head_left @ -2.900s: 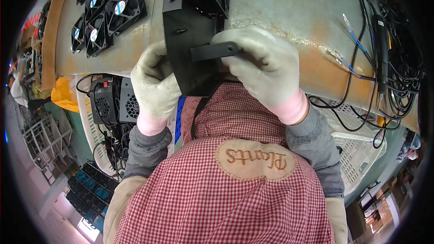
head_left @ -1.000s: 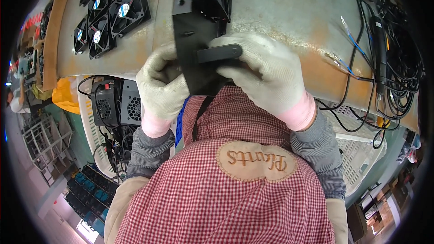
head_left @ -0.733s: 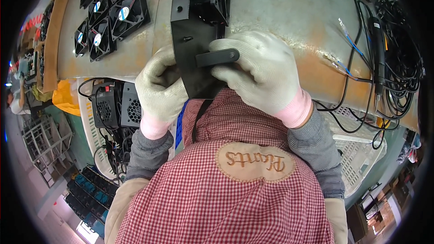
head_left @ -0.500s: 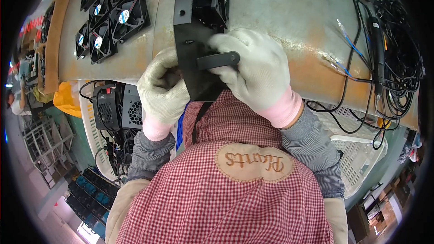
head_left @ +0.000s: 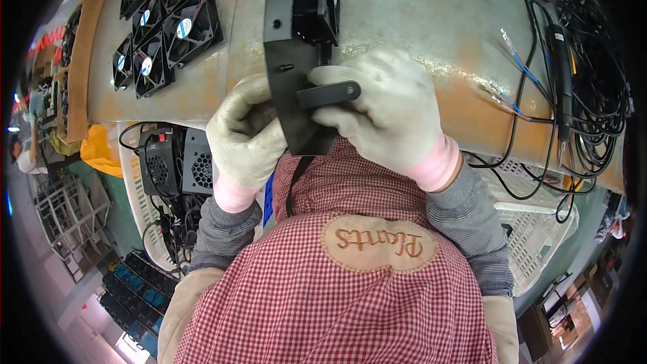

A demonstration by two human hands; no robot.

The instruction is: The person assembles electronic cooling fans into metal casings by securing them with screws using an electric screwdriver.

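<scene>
A black sheet-metal housing (head_left: 283,104) stands on edge in front of my apron, with a black cooling fan (head_left: 322,10) in its far part. My left hand (head_left: 246,128), in a white knit glove with a pink cuff, is curled closed against the left side of the housing; its fingertips are partly hidden there. My right hand (head_left: 391,108), gloved alike, pinches near a flat black strip with a rounded end and a hole (head_left: 329,95), which sticks out from the housing's side. A small dark peg (head_left: 287,67) juts from the panel above the strip.
Several black fans (head_left: 185,28) with red wires lie on the metal table (head_left: 418,13) at the far left. Coiled black cables (head_left: 593,108) and a pen-shaped black tool (head_left: 560,74) lie at right. White baskets (head_left: 536,236) stand below the table edge; the left one holds black power units (head_left: 162,162).
The housing has shifted slightly right and toward me. My right hand has moved a little right, its fingers now steadier around the strip. My left hand has moved along with the housing.
</scene>
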